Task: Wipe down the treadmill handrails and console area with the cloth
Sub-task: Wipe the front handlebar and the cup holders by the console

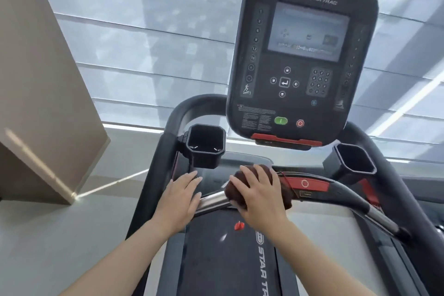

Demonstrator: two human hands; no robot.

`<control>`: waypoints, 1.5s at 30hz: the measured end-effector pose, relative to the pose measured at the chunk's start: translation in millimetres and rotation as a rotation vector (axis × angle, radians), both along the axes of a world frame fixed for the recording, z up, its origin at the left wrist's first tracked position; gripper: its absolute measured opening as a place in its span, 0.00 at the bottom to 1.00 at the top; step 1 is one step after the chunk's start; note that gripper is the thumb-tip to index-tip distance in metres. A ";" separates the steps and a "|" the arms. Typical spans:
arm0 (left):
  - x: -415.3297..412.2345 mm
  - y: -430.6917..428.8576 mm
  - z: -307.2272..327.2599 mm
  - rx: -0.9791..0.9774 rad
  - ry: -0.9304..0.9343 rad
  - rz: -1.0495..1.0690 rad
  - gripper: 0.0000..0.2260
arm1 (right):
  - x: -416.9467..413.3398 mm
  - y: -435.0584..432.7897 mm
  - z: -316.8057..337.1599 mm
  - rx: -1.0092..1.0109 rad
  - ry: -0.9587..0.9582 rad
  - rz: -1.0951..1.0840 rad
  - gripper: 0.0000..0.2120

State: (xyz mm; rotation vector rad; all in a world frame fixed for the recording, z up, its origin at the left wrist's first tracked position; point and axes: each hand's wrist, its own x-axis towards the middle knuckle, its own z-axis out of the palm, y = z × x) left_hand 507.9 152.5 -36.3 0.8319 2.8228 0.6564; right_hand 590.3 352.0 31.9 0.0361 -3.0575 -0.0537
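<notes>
A dark brown cloth [284, 193] is bunched around the middle of the treadmill's front handrail [211, 202], just left of its red stop strip [305, 184]. My right hand [258, 196] presses down on the cloth, fingers spread over it. My left hand [179, 198] hovers open over the handrail's shiny metal left end, fingers straight. The black console [300, 60] with screen, keypad, green and red buttons rises above and behind the hands.
Two black cup holders [205, 148] [353, 160] flank the console base. Side handrails [384, 221] run back at both sides. The running belt [223, 259] lies below with a small red clip [239, 225]. A beige wall block [43, 94] stands left; windows behind.
</notes>
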 end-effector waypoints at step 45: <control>-1.0 124.8 22.6 0.321 -0.153 -0.098 0.10 | 11.6 109.7 -4.3 -0.347 0.225 -0.553 0.17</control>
